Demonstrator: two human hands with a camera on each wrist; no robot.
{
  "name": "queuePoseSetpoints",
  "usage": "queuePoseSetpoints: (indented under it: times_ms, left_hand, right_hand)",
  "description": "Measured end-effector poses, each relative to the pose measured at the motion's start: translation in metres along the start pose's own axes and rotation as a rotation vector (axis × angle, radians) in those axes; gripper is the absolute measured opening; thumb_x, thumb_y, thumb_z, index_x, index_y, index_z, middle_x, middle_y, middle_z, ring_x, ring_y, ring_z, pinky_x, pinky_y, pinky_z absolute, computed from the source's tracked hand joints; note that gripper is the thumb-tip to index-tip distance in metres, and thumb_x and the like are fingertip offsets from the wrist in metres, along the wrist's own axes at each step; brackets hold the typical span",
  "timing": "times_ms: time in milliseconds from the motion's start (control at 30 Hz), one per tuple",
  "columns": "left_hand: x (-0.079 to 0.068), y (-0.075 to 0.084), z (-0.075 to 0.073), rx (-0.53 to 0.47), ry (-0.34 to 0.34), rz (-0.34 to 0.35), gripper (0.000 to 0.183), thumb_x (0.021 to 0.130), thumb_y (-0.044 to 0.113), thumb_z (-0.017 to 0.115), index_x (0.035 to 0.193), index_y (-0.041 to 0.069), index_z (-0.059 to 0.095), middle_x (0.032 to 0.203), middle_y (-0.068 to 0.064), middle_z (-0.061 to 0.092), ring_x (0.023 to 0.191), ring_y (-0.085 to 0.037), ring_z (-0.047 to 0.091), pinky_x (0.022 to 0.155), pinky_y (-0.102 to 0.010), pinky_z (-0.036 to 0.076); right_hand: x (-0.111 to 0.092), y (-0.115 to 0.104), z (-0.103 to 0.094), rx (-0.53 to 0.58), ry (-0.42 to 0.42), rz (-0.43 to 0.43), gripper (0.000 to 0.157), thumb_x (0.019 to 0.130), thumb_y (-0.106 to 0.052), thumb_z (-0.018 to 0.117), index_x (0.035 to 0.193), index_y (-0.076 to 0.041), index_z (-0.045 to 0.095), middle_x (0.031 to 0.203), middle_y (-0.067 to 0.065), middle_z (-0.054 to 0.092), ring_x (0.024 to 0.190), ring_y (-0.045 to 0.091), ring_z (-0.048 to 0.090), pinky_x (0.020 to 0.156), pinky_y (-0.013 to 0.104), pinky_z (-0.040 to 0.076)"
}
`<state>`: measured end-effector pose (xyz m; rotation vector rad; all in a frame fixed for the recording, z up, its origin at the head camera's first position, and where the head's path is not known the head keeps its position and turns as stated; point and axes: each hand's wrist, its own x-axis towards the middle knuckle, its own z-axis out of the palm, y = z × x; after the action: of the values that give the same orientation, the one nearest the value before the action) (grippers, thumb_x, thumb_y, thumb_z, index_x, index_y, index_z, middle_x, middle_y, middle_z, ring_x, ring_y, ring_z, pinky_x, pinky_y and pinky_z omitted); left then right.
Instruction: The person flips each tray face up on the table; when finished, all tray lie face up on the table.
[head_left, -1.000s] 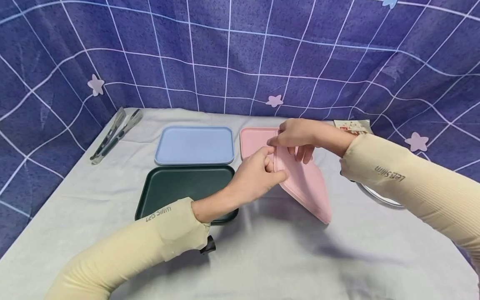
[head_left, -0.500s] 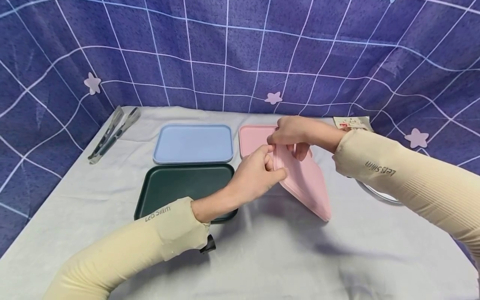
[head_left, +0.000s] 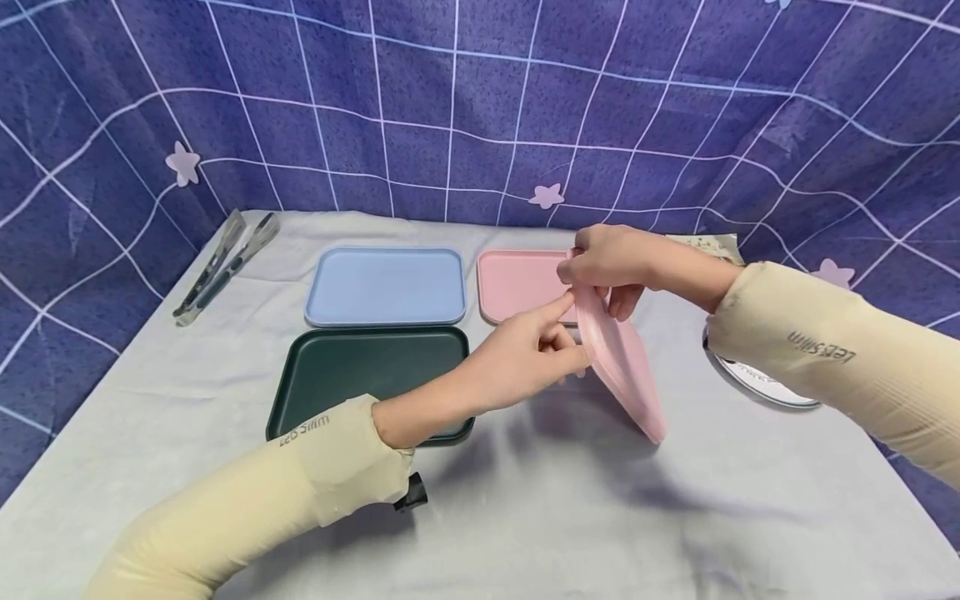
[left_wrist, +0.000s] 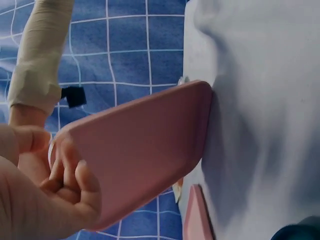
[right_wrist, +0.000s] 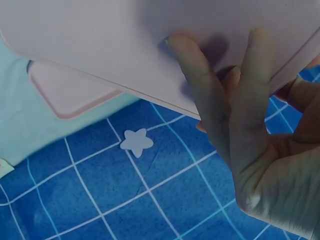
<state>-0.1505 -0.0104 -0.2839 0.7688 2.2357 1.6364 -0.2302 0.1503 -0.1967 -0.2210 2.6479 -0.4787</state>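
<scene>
A pink tray [head_left: 633,367] is held up on a slant, its lowest corner at the white cloth. My right hand [head_left: 618,262] grips its upper end; in the right wrist view, several fingers [right_wrist: 210,95] lie against the tray's broad pale face. My left hand [head_left: 521,354] holds the near rim, forefinger high and thumb lower, with the other fingers curled in. In the left wrist view, the tray's [left_wrist: 140,145] other face shows, with a raised rim. Behind the hands, a second pink tray [head_left: 521,279] lies flat, its right end hidden.
A light blue tray [head_left: 386,287] and a dark green tray [head_left: 367,367] lie at the left, the green one nearer me. Tongs [head_left: 225,267] rest at the far left edge. A round white object [head_left: 772,387] and a printed packet [head_left: 708,246] are partly behind my right arm.
My right hand and the tilted tray's upper end have shifted to the right, uncovering more of the flat pink tray. My left hand has followed, its thumb and forefinger still at the rim.
</scene>
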Motion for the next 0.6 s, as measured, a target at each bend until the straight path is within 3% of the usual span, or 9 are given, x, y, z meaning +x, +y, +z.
queuePoseSetpoints:
  times_ms: [100,233,433,600]
  left_hand:
    - [-0.002,-0.001,-0.002,-0.012,-0.076,-0.018,0.072,0.098,0.022,0.061,0.159,0.011,0.026,0.088,-0.001,0.071,0.076,-0.015,0.064,0.071,-0.025,0.049]
    - [-0.002,-0.01,-0.002,0.005,-0.121,-0.058,0.065,0.099,0.024,0.06,0.157,0.012,0.034,0.089,-0.001,0.072,0.078,-0.017,0.066,0.077,-0.026,0.051]
    - [-0.001,-0.032,-0.001,0.014,-0.12,-0.115,0.061,0.099,0.02,0.059,0.155,0.011,0.038,0.091,-0.008,0.073,0.076,-0.015,0.066,0.086,-0.025,0.051]
    - [0.0,-0.039,-0.002,0.007,-0.113,-0.149,0.061,0.098,0.021,0.059,0.155,0.013,0.038,0.093,-0.007,0.073,0.083,-0.025,0.07,0.09,-0.028,0.052]
  right_hand:
    - [-0.006,0.008,-0.005,0.032,-0.01,-0.025,0.036,0.094,-0.029,0.051,0.118,-0.002,0.052,0.084,0.014,0.057,0.055,0.022,0.067,0.053,0.037,0.059]
    - [-0.012,0.018,-0.012,0.063,-0.039,-0.046,0.042,0.095,-0.028,0.05,0.128,-0.003,0.049,0.087,0.013,0.063,0.063,0.021,0.069,0.057,0.038,0.06]
    - [-0.018,0.023,-0.026,0.07,-0.071,-0.041,0.059,0.095,-0.026,0.054,0.149,-0.007,0.038,0.093,0.016,0.061,0.065,0.019,0.069,0.057,0.039,0.06]
    - [-0.024,0.03,-0.039,0.037,-0.102,-0.027,0.069,0.097,-0.028,0.056,0.157,-0.008,0.028,0.105,0.017,0.061,0.063,0.018,0.069,0.053,0.037,0.058]
